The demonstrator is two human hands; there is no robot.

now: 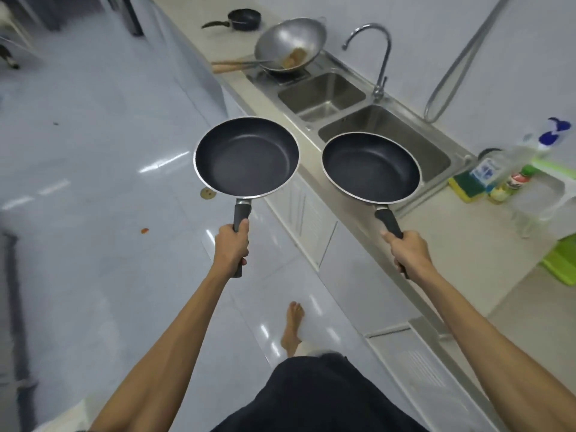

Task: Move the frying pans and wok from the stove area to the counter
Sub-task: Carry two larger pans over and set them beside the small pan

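Clearly my left hand (232,244) and right hand (406,249) each clench a pan handle; both look light, rigid, front-heavy.

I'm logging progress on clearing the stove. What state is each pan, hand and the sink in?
Left pan: empty, held in the air.
Right pan: empty, held over the sink's edge.
Left hand: closed on handle.
Right hand: closed on handle.
Wok: on the stove, tilted.
Sink: empty.
Tap: off.

No readable text (bottle (486,171) labels too blurred).
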